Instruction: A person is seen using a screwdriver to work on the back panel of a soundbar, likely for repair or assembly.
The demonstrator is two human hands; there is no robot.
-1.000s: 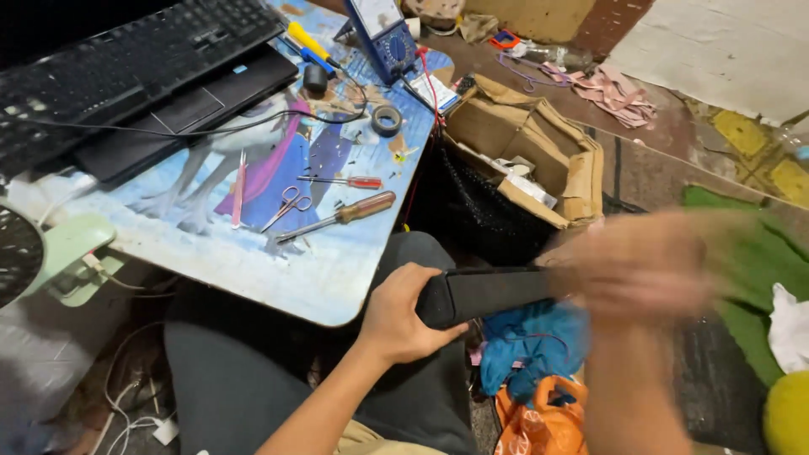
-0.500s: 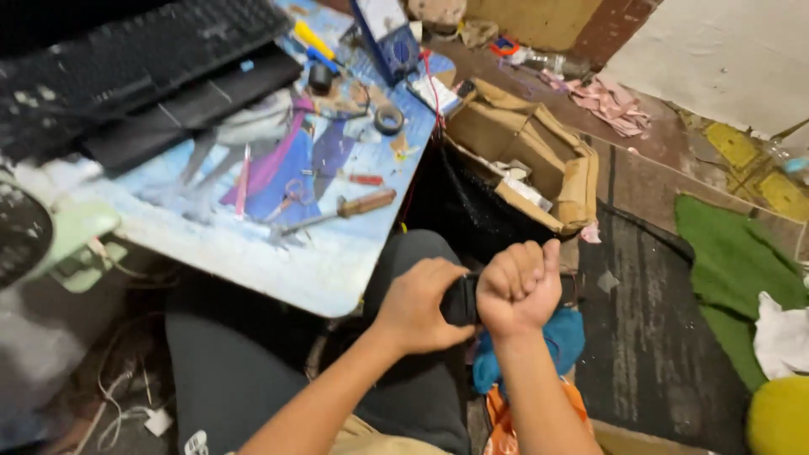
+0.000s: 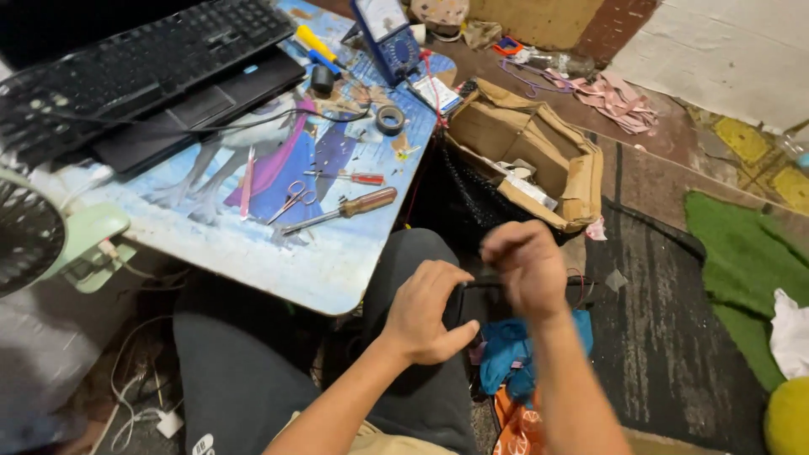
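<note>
Head view: left hand (image 3: 430, 316) gripping, right hand (image 3: 524, 268) pinching flat black device (image 3: 472, 303); seemingly rigid, light, best gripped by edges.

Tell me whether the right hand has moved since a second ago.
Yes. The right hand has come in leftward, away from the green mat, and now meets the left hand on the black object.

My table top (image 3: 337, 270) is pale blue with a purple-and-white cartoon print — on it a black keyboard (image 3: 143, 63), a blue meter (image 3: 389, 38) and a screwdriver (image 3: 341, 211) with a brown handle. The thing (image 3: 472, 303) I grip is black. Beside me: a tan cardboard box (image 3: 548, 160), a green mat (image 3: 750, 261), blue cloth (image 3: 514, 354) — and a mint-green fan (image 3: 50, 244).
</note>
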